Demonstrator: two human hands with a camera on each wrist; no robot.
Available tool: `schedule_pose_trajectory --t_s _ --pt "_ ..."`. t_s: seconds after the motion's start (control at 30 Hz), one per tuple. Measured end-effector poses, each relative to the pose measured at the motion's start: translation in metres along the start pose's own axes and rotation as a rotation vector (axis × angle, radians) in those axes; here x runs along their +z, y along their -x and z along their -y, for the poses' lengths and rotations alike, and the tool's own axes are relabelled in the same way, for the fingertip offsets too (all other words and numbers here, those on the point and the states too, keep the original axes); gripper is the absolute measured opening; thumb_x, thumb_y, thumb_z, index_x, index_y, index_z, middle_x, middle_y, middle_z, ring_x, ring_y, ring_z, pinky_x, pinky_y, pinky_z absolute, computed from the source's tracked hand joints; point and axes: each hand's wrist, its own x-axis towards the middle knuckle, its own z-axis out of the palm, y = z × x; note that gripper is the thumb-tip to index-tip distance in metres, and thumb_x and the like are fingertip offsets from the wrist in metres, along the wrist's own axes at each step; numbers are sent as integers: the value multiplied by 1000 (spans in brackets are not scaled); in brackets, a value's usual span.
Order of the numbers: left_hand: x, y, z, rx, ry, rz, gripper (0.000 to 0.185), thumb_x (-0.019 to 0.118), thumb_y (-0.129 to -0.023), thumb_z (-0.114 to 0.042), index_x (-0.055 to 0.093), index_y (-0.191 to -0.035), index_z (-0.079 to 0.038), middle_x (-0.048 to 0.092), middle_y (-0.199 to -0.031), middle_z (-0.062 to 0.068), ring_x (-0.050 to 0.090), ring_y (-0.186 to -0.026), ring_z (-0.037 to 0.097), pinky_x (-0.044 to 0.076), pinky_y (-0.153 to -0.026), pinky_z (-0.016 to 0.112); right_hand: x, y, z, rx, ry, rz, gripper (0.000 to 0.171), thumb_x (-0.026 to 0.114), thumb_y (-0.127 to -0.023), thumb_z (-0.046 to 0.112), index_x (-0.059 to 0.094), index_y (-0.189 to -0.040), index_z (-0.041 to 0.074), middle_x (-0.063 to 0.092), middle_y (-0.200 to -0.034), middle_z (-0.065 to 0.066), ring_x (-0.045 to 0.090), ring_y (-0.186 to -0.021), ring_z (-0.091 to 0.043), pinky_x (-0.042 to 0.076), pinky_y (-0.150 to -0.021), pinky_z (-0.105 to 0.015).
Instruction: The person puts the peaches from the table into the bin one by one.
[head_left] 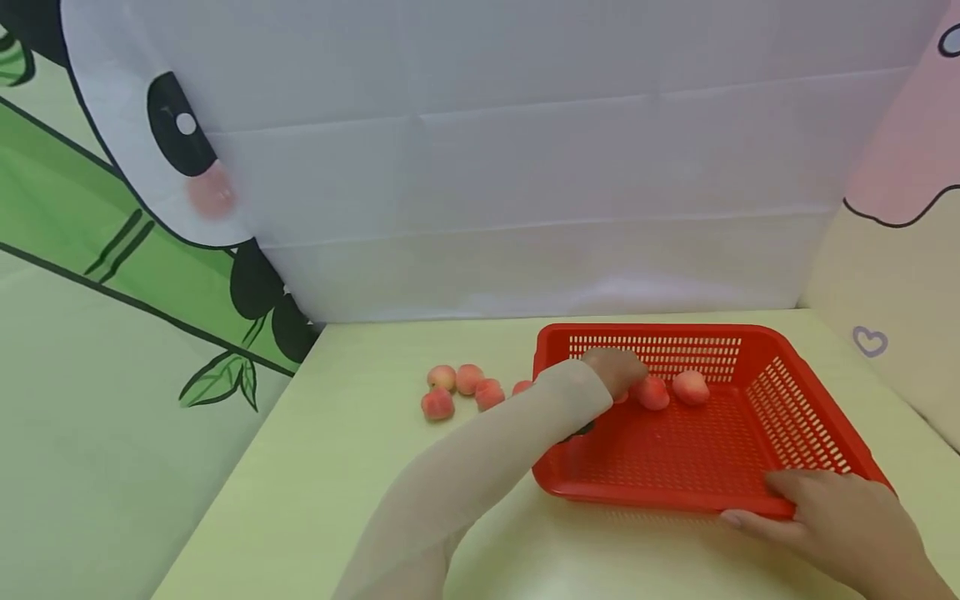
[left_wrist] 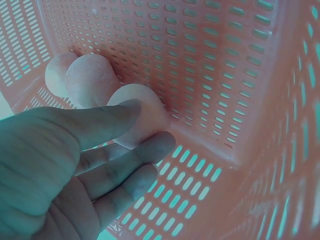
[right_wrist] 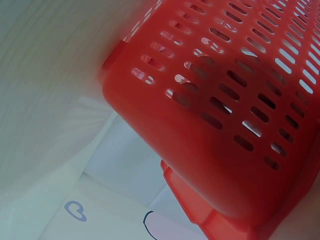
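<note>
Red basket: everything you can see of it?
The red rectangular plastic-looking basket has slotted walls, a slotted floor and a solid rim. It sits open side up on the pale yellow tabletop. The right hand grips its near rim by the right corner. Inside, near the far wall: three round reddish peaches, one pinched by the left hand.
</note>
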Motion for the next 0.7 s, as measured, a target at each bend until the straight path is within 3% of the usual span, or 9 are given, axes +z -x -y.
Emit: schedule_pose_trajectory --t_s 0.1,0.17,0.23,0.33,0.43,0.57,0.67,0.7 --pt "0 2 -1 -36 -2 -5 24 88 -75 -29 79 -95 -19 71 -90 -2 66 -92 22 54 -91 44 0 0 0 19 12 56 69 68 -85 81 78 -93 12 59 -68 8 55 -63 -14 45 -60 -38" --pt "2 4 -3 -15 -51 -1 16 83 -82 -30 78 -93 -19 71 -90 -2 66 -91 21 54 -93 43 0 1 -1 30 13 80 69 67 -86 81 77 -92 13 57 -67 8 55 -64 -15 46 -61 -39" --pt "3 6 -4 3 -111 4 11 79 -87 -30 77 -91 -20 70 -89 -3 65 -86 19 54 -90 42 0 2 -1 40 10 99 70 67 -86 81 76 -92 12 58 -68 7 56 -65 -16 48 -61 -40" --pt "4 7 -6 -15 -166 12 12 80 -85 -32 77 -90 -21 70 -88 -4 61 -80 18 53 -84 41 1 4 -1 54 -3 131 71 66 -87 81 77 -94 11 60 -71 5 56 -66 -17 51 -62 -41" --pt "7 3 -7 -29 -143 -10 13 79 -86 -34 79 -91 -21 69 -86 -4 59 -78 17 51 -79 40 1 5 -1 61 -10 152 70 65 -88 80 75 -93 12 58 -71 4 54 -66 -18 49 -61 -41" --pt "17 -14 -4 59 -182 -60 14 74 -92 -27 75 -90 -13 61 -74 0 50 -67 16 45 -64 34 1 7 0 47 -7 116 62 65 -88 80 67 -82 18 48 -65 5 49 -63 -17 40 -59 -38" --pt "20 -19 -4 96 -264 -74 13 73 -92 -25 74 -88 -12 61 -76 1 48 -65 16 43 -60 33 3 5 -2 56 -7 154 68 64 -89 80 71 -87 13 57 -69 2 52 -65 -18 50 -62 -42" --pt "20 -19 -4 80 -265 -77 13 73 -92 -26 75 -89 -14 63 -79 0 50 -67 16 45 -61 34 4 4 -3 62 -5 175 72 63 -89 81 74 -92 10 62 -73 -1 55 -67 -18 54 -64 -46"
